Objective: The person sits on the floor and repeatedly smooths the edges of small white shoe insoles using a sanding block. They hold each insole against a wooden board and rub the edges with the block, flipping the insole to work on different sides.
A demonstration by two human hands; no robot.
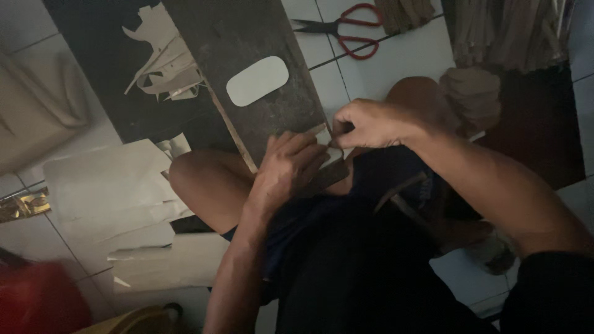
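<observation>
Head camera, looking down in dim light at a person sitting on a white tiled floor [396, 62], knees drawn up. A dark wooden board [247, 62] leans across the lap, its near end resting by the left knee. Both hands meet at that near end. The left hand [288, 170] presses down on the board's corner, fingers curled over a small pale strip of paper [331, 151]. The right hand [365, 124] comes in from the right, thumb and forefinger pinched tight on the same strip, just touching the left fingertips. It is too dark to tell whether the strip is card or paper, or how long it runs under the fingers.

Farther up the board lies a pale rounded cut-out [257, 80], oval-cornered, flat and well clear of both hands. A thin stick [230, 127] runs along the board's left edge. To the far left, a heap of paper offcuts [164, 68] sits on a darker surface. On the near left, large pale sheets [117, 198] are spread over the floor, overlapping. Far right of centre, red-handled scissors [349, 28] lie on the tiles, blades pointing left. Beyond the right knee stands a stack of brownish rounded pieces [473, 93], with bundled sticks [507, 31] behind it.
</observation>
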